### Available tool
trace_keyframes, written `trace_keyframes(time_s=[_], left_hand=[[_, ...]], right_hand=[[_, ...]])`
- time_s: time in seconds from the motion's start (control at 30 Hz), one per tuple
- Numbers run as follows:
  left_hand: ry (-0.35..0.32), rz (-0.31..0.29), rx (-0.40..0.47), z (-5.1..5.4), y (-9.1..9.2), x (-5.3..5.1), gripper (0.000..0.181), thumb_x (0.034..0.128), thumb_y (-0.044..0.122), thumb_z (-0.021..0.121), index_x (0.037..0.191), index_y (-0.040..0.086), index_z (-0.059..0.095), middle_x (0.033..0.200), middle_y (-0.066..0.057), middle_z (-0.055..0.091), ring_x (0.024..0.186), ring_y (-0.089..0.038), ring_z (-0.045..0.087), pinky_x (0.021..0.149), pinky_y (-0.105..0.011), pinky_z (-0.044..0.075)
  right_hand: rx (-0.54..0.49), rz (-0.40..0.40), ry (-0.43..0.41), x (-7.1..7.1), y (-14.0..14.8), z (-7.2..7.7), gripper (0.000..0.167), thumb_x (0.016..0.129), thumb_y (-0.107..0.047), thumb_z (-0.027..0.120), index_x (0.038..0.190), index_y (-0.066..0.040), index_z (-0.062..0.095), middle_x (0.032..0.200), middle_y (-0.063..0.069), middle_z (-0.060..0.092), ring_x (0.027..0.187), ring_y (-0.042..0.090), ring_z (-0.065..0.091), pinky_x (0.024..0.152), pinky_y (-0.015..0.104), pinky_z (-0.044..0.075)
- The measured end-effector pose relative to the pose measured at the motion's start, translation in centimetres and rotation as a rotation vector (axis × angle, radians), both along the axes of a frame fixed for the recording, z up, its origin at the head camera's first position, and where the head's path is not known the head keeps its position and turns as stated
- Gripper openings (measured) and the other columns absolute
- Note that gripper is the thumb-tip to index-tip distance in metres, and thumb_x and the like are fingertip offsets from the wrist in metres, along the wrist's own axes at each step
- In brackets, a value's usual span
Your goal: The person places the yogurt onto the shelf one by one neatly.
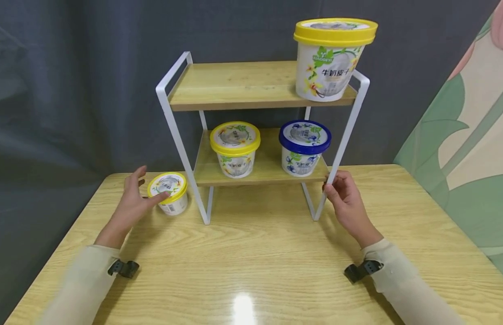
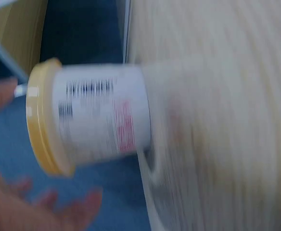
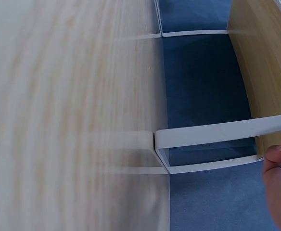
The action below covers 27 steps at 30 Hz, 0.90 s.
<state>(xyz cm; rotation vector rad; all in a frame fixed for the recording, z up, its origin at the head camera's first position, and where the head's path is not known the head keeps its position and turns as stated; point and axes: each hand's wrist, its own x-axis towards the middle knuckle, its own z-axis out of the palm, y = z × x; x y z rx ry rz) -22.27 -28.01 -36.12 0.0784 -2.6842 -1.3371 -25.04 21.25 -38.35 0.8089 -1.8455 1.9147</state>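
The left hand (image 1: 131,196) splayed around a barcoded tub (image 2: 104,115); the right hand (image 1: 348,203) gripped a white frame (image 1: 346,135) below a "XIAODEYI" pail (image 1: 330,67).

Cream sleeves (image 1: 407,280); black wrist straps (image 1: 372,266) with small black housings (image 1: 354,274).

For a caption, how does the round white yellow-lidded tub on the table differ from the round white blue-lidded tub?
The yellow-lidded tub stands on the table; the blue-lidded tub stands on the lower shelf. The yellow-lidded tub shows a barcode in front; the blue-lidded tub shows berry prints. The left hand is spread near the yellow-lidded tub; no hand touches the blue-lidded tub. Both are upright and lidded.
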Motion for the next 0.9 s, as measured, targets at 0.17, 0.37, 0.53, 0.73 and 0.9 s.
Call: trace_keyframes(time_s=[0.17,0.37,0.53,0.73,0.9], left_hand=[[0.016,0.167,-0.035,-0.2,2.4,0.0,0.115,0.0821,0.045,0.078,0.16,0.01,0.001,0.155,-0.027,0.014,0.139,-0.05,0.032,0.111,-0.064,0.033],[-0.006,0.169,-0.111,-0.9,3.2,-0.2,0.122,0.0779,0.047,0.082,0.159,0.011,-0.001,0.152,-0.029,0.016,0.131,-0.051,0.039,0.107,-0.066,0.036],[-0.016,0.145,-0.122,-0.9,2.8,-0.1,0.114,0.08,0.044,0.081,0.159,0.007,0.007,0.149,-0.029,0.019,0.129,-0.049,0.041,0.107,-0.065,0.037],[-0.03,0.028,-0.142,-0.4,1.3,-0.2,0.115,0.0818,0.044,0.08,0.159,0.007,0.003,0.154,-0.031,0.021,0.136,-0.049,0.036,0.108,-0.067,0.034],[-0.04,-0.192,-0.13,-0.3,-0.7,-0.1,0.11,0.0859,0.037,0.078,0.161,0.016,-0.001,0.16,-0.025,0.022,0.14,-0.048,0.032,0.104,-0.06,0.039]], right_hand=[[0.004,0.012,0.015,-0.1,0.2,0.1,0.025,0.099,0.008,0.048,0.115,-0.011,0.054,0.094,0.002,0.059,0.085,0.009,0.056,0.073,0.016,0.049],[0.007,0.017,0.009,-0.1,0.3,0.0,0.024,0.099,0.007,0.048,0.115,-0.01,0.053,0.095,0.002,0.059,0.085,0.01,0.056,0.073,0.016,0.049],[-0.006,0.011,0.005,0.0,0.2,0.0,0.023,0.099,0.006,0.048,0.114,-0.011,0.054,0.093,0.002,0.058,0.084,0.008,0.055,0.071,0.017,0.049],[-0.003,0.0,-0.013,0.1,0.2,-0.1,0.026,0.1,0.006,0.048,0.115,-0.014,0.054,0.093,0.0,0.058,0.083,0.007,0.055,0.071,0.017,0.048],[-0.004,0.014,-0.022,0.0,0.1,-0.1,0.027,0.1,0.006,0.047,0.115,-0.015,0.053,0.095,-0.001,0.058,0.086,0.007,0.056,0.073,0.015,0.05]])
